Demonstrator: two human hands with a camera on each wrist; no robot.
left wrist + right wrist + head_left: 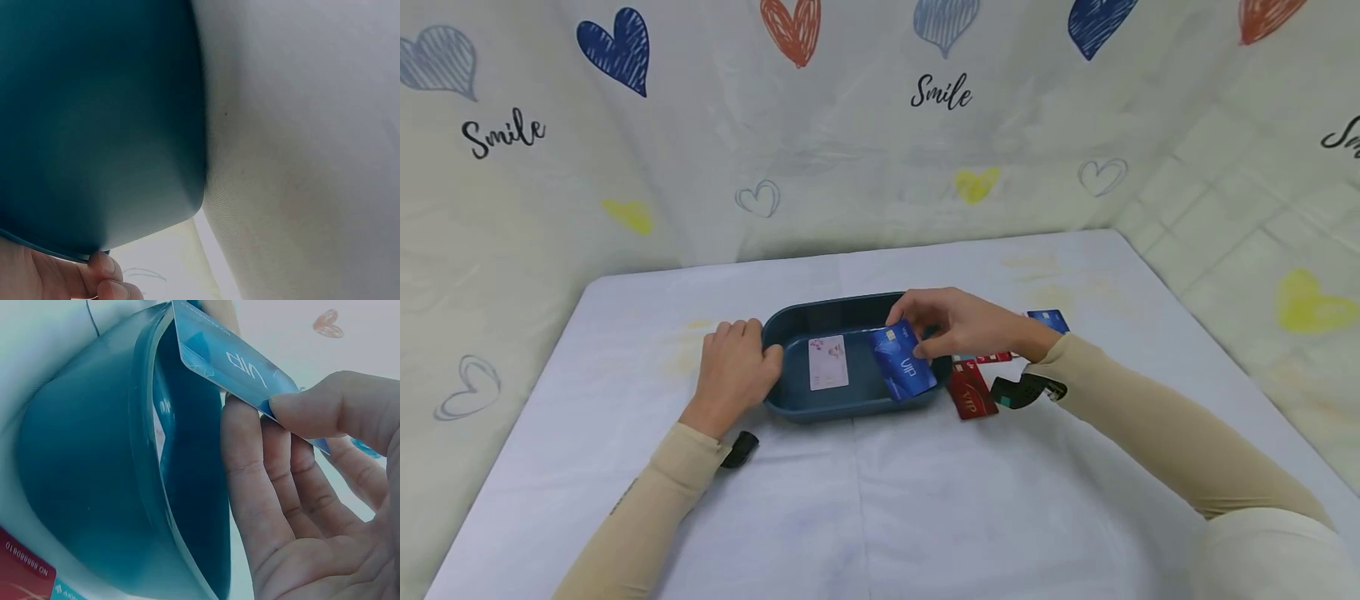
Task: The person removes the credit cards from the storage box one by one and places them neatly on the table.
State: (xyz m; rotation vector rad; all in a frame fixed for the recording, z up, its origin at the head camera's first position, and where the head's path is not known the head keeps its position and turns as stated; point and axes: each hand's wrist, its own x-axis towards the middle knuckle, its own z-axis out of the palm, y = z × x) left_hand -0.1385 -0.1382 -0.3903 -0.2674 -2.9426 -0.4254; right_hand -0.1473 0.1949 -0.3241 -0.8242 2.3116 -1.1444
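A dark teal basin (808,410) stands on the table with a pale pink-white card (828,362) lying flat on its bottom. My left hand (737,367) grips the basin's left rim; in the left wrist view its fingertips (105,262) curl at the edge of the teal wall (119,156). My right hand (958,323) pinches a blue VIP card (901,360) between thumb and fingers, tilted over the basin's right part. In the right wrist view the thumb (312,409) presses the blue card's (244,365) face, with the fingers behind it.
A red VIP card (972,390) lies beside the basin's right end. Behind it are more cards, partly hidden by my right hand and wrist, among them another blue card (1049,320). A white cloth covers the table (820,508), and a heart-patterned curtain (850,125) hangs behind.
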